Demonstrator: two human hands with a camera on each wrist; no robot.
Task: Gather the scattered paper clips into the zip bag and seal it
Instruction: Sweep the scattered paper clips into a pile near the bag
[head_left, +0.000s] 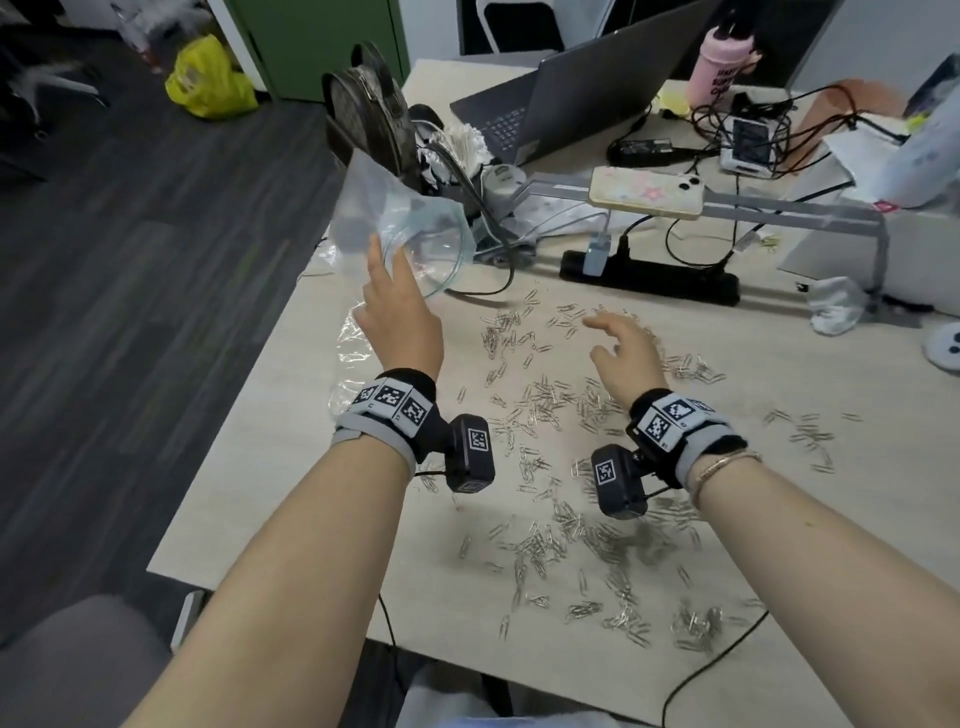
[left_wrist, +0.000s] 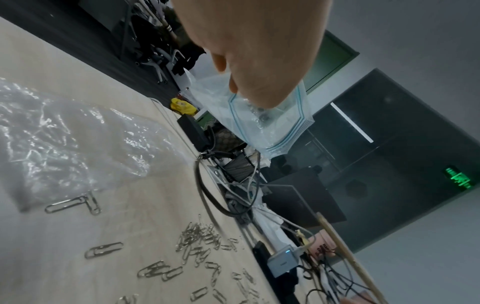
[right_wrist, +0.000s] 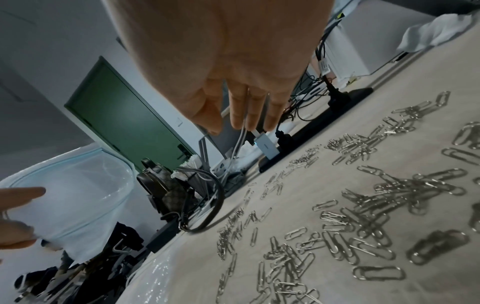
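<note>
Held up off the table by the left hand, at the left edge of the table beyond the scatter of paper clips: the zip bag, clear with a blue-green zip line, mouth gaping wide toward the paper clips and the right hand, closed end tilted up and away toward the patterned backpack behind it. Long axis running from the open mouth near the fingers up and back to the far corner. Left hand pinching the near lip of the bag, index finger and thumb stretched forward along the plastic; in the left wrist view, fingertips pressed into the bag just by the zip strip. Right hand spread loosely with fingers extended, holding nothing, hovering just above the paper clips to the right of the bag. Silver clips strewn singly and in clumps over the pale wood-grain tabletop, from near the black power strip back toward the near edge. Crumpled clear plastic wrap lying at the table's left edge below the bag. Beyond the power strip: a phone on a grey stand, a laptop, tangled cables, a pink bottle. Left of the table, dark carpet with a yellow plastic bag before a green door.
</note>
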